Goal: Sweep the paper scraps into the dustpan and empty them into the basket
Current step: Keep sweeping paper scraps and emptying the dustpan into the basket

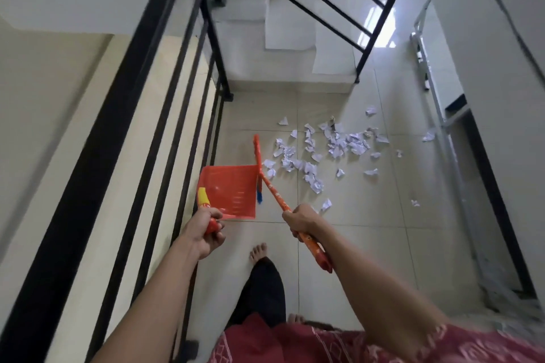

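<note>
A beige tiled floor (354,244) of a stair landing runs beside a black railing (165,115). Paper scraps (355,144) lie scattered on it, just right of the broom (274,189) head. The left hand (203,233) grips the orange dustpan (230,191) handle, and the right hand (300,221) grips the broom handle.

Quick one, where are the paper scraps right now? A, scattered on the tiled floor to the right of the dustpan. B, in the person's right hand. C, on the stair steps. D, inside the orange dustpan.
A: the paper scraps lie spread over the floor tiles, right of the broom and the orange dustpan, whose tray holds none.
</note>
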`<state>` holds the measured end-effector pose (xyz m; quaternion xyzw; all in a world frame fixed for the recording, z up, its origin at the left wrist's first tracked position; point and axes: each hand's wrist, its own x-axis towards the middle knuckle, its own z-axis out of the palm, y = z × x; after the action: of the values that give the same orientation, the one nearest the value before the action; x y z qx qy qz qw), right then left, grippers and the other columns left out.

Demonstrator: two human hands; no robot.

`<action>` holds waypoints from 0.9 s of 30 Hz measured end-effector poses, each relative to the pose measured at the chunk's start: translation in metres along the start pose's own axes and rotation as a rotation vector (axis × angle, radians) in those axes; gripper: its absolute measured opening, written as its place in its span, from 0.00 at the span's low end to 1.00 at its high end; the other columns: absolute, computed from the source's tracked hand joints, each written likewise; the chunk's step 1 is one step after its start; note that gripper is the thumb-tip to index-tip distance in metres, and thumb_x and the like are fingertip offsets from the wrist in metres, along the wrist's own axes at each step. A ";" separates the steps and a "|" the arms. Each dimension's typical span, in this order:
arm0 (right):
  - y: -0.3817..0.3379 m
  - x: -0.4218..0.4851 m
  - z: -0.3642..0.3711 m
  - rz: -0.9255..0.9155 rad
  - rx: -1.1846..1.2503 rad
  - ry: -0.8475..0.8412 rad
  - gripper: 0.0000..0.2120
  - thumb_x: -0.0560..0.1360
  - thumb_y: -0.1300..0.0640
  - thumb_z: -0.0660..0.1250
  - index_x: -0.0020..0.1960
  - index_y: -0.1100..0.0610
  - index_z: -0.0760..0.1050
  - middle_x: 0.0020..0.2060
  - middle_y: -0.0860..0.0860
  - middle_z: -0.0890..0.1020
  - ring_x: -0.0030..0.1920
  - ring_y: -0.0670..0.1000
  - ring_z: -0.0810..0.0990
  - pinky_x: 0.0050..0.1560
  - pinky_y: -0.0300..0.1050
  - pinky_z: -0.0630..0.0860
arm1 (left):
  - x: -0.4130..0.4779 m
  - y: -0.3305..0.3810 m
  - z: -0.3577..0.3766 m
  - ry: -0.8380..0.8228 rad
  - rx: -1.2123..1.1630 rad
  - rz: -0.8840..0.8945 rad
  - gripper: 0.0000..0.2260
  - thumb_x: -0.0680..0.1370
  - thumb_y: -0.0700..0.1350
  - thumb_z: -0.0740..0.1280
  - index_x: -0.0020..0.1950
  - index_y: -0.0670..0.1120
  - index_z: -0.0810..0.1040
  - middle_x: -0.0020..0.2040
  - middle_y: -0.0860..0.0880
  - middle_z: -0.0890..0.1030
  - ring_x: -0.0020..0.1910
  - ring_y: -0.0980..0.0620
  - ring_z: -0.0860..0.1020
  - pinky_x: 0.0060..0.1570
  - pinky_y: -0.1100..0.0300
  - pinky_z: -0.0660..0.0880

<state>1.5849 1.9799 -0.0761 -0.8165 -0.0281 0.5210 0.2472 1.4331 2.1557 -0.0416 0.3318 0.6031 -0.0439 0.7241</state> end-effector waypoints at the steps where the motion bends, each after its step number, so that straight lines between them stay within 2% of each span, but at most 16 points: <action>1: -0.012 0.009 -0.001 0.006 0.005 -0.001 0.15 0.76 0.53 0.60 0.53 0.64 0.75 0.34 0.55 0.78 0.28 0.50 0.75 0.27 0.39 0.74 | 0.007 0.011 0.005 0.001 -0.017 -0.003 0.10 0.74 0.33 0.59 0.44 0.48 0.67 0.30 0.49 0.66 0.26 0.55 0.65 0.20 0.67 0.63; 4: -0.054 0.046 -0.011 0.048 0.026 -0.011 0.14 0.77 0.55 0.60 0.55 0.64 0.74 0.36 0.55 0.78 0.29 0.50 0.75 0.27 0.39 0.73 | 0.035 0.048 0.020 0.004 -0.022 -0.039 0.09 0.74 0.33 0.59 0.45 0.47 0.68 0.31 0.48 0.67 0.28 0.54 0.65 0.19 0.66 0.65; 8: -0.084 0.086 -0.027 0.107 0.032 -0.018 0.12 0.75 0.58 0.59 0.53 0.65 0.73 0.35 0.56 0.80 0.30 0.52 0.77 0.31 0.43 0.76 | 0.062 0.083 0.040 0.002 -0.048 -0.107 0.06 0.75 0.34 0.60 0.48 0.44 0.70 0.30 0.48 0.68 0.27 0.55 0.67 0.20 0.65 0.68; 15: -0.089 0.112 -0.075 0.161 0.024 0.125 0.09 0.74 0.64 0.56 0.53 0.63 0.69 0.35 0.57 0.77 0.28 0.50 0.75 0.25 0.39 0.73 | 0.094 0.116 0.059 -0.019 -0.078 -0.155 0.09 0.75 0.36 0.61 0.54 0.43 0.71 0.30 0.47 0.70 0.24 0.56 0.68 0.20 0.64 0.70; 19: -0.076 0.115 -0.099 0.197 0.053 0.197 0.09 0.73 0.63 0.58 0.53 0.62 0.68 0.35 0.57 0.78 0.29 0.51 0.76 0.30 0.42 0.77 | 0.096 0.124 0.073 -0.030 -0.077 -0.155 0.07 0.76 0.36 0.61 0.53 0.43 0.70 0.33 0.46 0.69 0.26 0.55 0.67 0.20 0.65 0.70; 24: -0.066 0.117 -0.123 0.164 0.301 0.186 0.11 0.74 0.60 0.61 0.52 0.67 0.72 0.33 0.59 0.77 0.25 0.53 0.74 0.26 0.43 0.74 | 0.101 0.138 0.099 -0.017 -0.091 -0.162 0.07 0.76 0.37 0.61 0.53 0.42 0.70 0.34 0.46 0.68 0.28 0.54 0.67 0.21 0.65 0.70; 27: -0.079 0.127 -0.143 0.117 0.454 0.121 0.14 0.77 0.56 0.63 0.54 0.67 0.73 0.31 0.57 0.76 0.24 0.50 0.73 0.25 0.41 0.73 | 0.105 0.148 0.119 0.001 -0.109 -0.149 0.08 0.76 0.37 0.60 0.55 0.42 0.69 0.34 0.46 0.68 0.28 0.54 0.66 0.21 0.65 0.69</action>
<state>1.7835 2.0336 -0.1006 -0.7699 0.1521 0.4775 0.3952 1.6299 2.2422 -0.0670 0.2461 0.6282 -0.0647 0.7353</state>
